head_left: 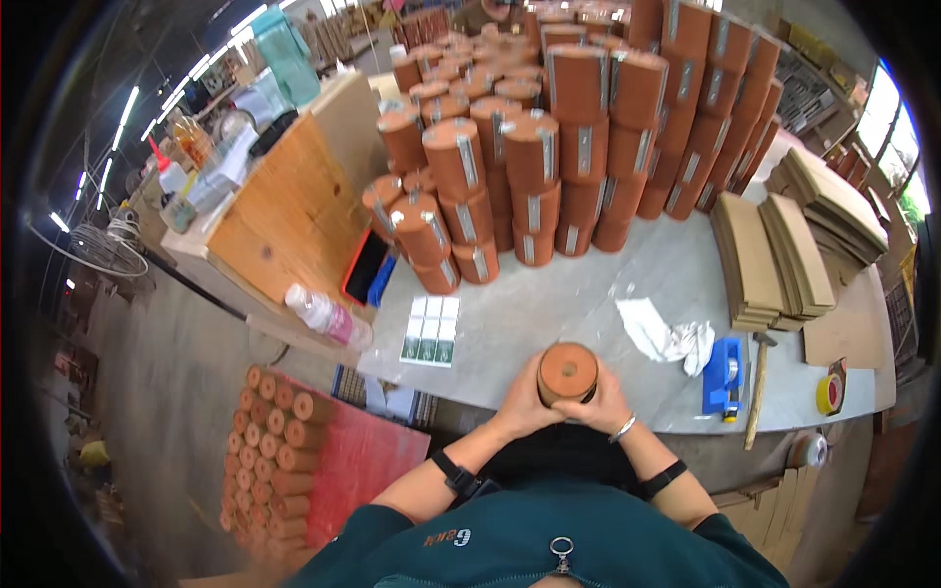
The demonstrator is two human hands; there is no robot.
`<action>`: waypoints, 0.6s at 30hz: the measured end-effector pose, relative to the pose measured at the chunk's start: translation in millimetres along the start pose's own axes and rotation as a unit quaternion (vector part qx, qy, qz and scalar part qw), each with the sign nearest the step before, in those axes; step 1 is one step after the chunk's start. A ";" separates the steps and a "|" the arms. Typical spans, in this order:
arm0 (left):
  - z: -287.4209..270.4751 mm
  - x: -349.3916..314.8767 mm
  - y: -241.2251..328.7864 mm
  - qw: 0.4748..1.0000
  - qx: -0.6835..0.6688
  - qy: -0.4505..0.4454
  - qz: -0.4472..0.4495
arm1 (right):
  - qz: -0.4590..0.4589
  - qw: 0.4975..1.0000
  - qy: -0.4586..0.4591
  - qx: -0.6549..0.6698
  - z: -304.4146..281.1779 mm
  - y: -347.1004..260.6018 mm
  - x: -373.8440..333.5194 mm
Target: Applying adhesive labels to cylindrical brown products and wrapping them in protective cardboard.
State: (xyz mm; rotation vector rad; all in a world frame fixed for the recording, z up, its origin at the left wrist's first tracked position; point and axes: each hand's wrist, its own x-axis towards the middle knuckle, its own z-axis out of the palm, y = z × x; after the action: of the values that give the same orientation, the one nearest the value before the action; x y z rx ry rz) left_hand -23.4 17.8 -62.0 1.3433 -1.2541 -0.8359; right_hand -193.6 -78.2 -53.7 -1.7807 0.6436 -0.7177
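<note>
Between my two hands, at the table's front edge, is a terracotta-coloured cylinder (569, 371) with a small hole in the middle of its top. My left hand (529, 400) wraps round its left side. From the right, my right hand (605, 400) closes round it, and the thumbs come close together on the near side. The far fingers are mostly hidden behind the cylinder. Beyond my hands on the grey table (529, 304) stand stacks of similar cylinders (454, 157), many with a silvery strip down the side. A sheet of green and white labels (428, 331) lies to the left.
Right of my hands are a crumpled white cloth (667, 333), a blue tape dispenser (723, 377), a hammer (757, 392) and a yellow tape roll (830, 392). Folded cardboard (774, 260) is piled behind. A plastic bottle (328, 316) lies at left; more cylinders (270, 451) sit below on a red board (358, 461).
</note>
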 end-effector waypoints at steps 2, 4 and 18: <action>-2.2 2.6 4.4 1.000 0.004 -0.004 0.008 | 0.012 1.000 -0.003 -0.008 -0.7 -4.4 -0.9; -3.5 4.1 11.8 1.000 0.023 0.006 0.020 | 0.023 0.999 -0.031 -0.004 -5.0 -9.8 0.3; -19.5 30.6 94.3 0.712 0.406 -0.197 0.538 | 0.118 0.969 -0.129 0.172 -51.4 -63.2 -69.3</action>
State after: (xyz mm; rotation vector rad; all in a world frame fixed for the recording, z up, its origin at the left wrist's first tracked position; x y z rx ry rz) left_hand -19.2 4.0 38.1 0.7263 -2.5366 0.3818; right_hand -272.7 -42.0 8.5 -1.4153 0.5091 -0.3970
